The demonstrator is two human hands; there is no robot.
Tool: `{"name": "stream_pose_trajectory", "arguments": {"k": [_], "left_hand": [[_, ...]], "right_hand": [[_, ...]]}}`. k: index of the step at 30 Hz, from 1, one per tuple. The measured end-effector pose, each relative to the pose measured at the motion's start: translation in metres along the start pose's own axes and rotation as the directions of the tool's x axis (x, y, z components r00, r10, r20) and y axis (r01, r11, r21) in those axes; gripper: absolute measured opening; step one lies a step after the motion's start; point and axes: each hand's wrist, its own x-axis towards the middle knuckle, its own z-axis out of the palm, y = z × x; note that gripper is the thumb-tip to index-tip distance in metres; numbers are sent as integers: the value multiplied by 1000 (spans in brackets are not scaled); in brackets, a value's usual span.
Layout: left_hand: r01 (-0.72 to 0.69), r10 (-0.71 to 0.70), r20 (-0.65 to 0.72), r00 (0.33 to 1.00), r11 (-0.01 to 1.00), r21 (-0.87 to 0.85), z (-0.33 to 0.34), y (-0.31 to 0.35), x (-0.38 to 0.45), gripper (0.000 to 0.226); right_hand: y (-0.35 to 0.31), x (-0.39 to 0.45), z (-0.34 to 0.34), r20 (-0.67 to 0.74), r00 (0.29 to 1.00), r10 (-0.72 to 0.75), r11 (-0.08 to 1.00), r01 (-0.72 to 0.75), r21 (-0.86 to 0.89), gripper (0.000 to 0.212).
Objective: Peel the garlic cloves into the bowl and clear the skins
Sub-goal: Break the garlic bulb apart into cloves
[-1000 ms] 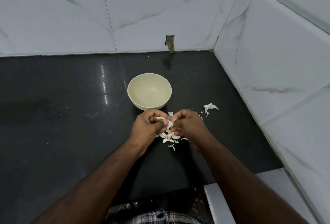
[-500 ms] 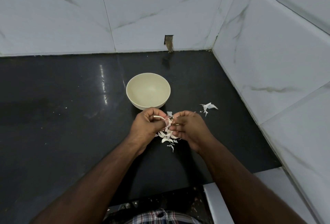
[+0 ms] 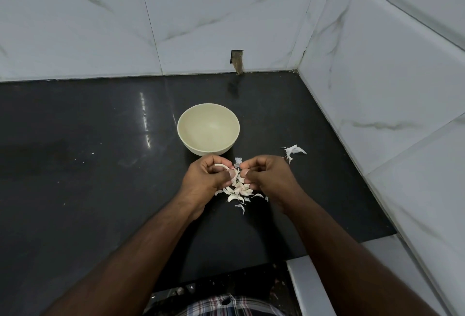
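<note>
Nearest the body, above the skins pile (image 3: 237, 191), the left hand (image 3: 207, 177) and right hand (image 3: 268, 176) pinched one garlic clove (image 3: 232, 173), hardly moved since a second ago. It could slip onto the counter (image 3: 75, 164), missing the empty bowl (image 3: 208, 128) beyond.

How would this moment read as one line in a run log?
step: peeling | left hand: holds garlic clove | right hand: pinches skin | bowl: empty | pile of cloves and skins: on counter
</note>
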Motion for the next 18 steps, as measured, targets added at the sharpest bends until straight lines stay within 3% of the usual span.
{"name": "stream_pose_trajectory", "arguments": {"k": [6, 9, 13, 18], "left_hand": [[-13, 11, 66, 998, 999, 34, 6, 6, 1, 19], [-46, 37, 107, 994, 995, 89, 9, 8, 2, 23], [-172, 155, 76, 985, 925, 340, 3, 3, 8, 31], [-211, 198, 91, 976, 760, 614, -7, -5, 12, 24]], "right_hand": [[-4, 0, -3, 34, 998, 46, 995, -49, 84, 7], [-9, 4, -21, -67, 997, 26, 997, -21, 71, 8], [2, 19, -61, -296, 953, -58, 980, -3, -201, 7], [15, 19, -70, -301, 935, -186, 846, -3, -533, 11]]}}
